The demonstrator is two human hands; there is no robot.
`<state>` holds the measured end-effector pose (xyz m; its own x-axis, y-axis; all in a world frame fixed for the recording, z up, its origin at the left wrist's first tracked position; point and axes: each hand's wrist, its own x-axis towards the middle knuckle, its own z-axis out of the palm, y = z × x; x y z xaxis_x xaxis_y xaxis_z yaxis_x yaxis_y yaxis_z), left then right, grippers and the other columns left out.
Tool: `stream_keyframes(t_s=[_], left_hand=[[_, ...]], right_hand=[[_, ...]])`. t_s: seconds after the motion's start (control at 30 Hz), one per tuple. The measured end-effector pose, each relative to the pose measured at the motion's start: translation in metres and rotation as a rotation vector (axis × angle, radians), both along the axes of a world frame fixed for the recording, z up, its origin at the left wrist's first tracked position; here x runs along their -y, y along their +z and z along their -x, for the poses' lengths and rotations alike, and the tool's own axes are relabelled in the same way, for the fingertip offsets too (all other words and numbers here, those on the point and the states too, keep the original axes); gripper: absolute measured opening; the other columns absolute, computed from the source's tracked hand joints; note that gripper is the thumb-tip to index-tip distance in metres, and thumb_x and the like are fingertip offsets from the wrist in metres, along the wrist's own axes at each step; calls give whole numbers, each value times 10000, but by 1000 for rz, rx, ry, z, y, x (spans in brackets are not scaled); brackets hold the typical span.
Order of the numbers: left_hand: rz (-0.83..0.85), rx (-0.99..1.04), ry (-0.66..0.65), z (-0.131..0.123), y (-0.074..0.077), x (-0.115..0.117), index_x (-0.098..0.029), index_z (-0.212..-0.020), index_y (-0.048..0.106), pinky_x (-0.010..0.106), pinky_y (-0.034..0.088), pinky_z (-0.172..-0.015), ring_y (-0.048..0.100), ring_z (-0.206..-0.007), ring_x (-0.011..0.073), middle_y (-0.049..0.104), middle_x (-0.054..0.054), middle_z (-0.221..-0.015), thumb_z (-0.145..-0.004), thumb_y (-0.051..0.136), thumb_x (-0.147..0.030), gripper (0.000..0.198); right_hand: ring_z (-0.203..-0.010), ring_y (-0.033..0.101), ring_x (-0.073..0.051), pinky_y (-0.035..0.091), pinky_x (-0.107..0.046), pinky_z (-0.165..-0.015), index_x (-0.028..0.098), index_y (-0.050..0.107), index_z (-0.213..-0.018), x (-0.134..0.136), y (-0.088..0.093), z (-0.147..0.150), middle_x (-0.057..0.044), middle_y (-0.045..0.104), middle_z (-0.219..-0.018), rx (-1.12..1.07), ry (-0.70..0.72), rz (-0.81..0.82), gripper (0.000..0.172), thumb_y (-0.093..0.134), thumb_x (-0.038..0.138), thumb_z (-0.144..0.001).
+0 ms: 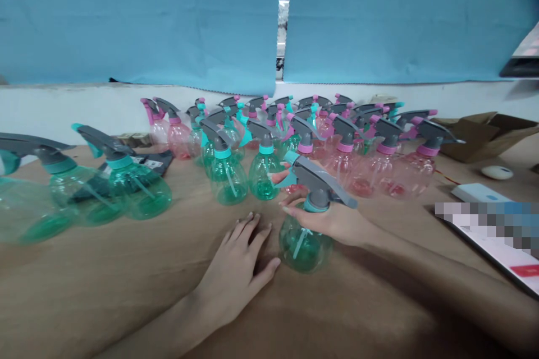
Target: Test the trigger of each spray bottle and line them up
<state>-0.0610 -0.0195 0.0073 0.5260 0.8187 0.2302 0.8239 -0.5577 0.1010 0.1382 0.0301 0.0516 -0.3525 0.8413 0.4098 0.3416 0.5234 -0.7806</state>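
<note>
In the head view, my right hand (332, 221) is wrapped round the neck of a green spray bottle (305, 249) with a grey and teal trigger head. The bottle is upright in front of me, with a pale tube inside. Part of my grip is hidden behind the spray head. My left hand (236, 261) lies palm down on the wooden table (138, 303), fingers spread, just left of that bottle and holding nothing. Beyond my hands stand two green spray bottles (228, 179) with teal collars.
Several pink spray bottles (398, 174) stand behind to the right, more bottles further back. At left are several green bottles (141, 193) by a dark plastic bag (158, 162). On the right lie a partly blurred tablet-like device (505, 252), a white mouse (497, 173) and an open cardboard box (471, 137).
</note>
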Motion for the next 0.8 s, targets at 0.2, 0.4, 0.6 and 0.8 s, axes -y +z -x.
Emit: stream_keyframes(t_s=[0.2, 0.4, 0.6, 0.8], left_hand=[[2, -9, -4, 0, 0, 0, -143, -1276, 433, 466, 305, -987, 314, -1253, 292, 384, 139, -1358, -882, 444, -428, 486], [-7, -12, -5, 0, 1, -1, -144, -1275, 430, 471, 313, -980, 311, -1255, 290, 384, 142, -1358, -882, 442, -430, 486], [-6, -19, -2, 0, 1, 0, -140, -1272, 438, 475, 306, -984, 306, -1257, 297, 377, 147, -1361, -883, 441, -432, 486], [6, -10, -4, 1, 0, 0, -138, -1276, 434, 476, 302, -987, 305, -1258, 301, 373, 144, -1366, -882, 443, -434, 494]], right_hand=[[-785, 643, -164, 545, -324, -686, 292, 413, -1207, 4, 13, 2, 0, 655, -947, -32, 71, 41, 475, 520, 189, -756], [-686, 644, -160, 550, -320, -665, 300, 521, -1076, 7, 15, 1, -7, 661, -917, 6, 34, 14, 323, 531, 221, -763], [-687, 638, -170, 545, -322, -671, 290, 594, -876, 9, 11, -2, 1, 664, -799, 65, -26, -12, 122, 519, 279, -781], [-686, 638, -176, 536, -319, -665, 287, 592, -768, 9, 10, -3, 5, 664, -770, 90, -58, -16, 74, 521, 304, -778]])
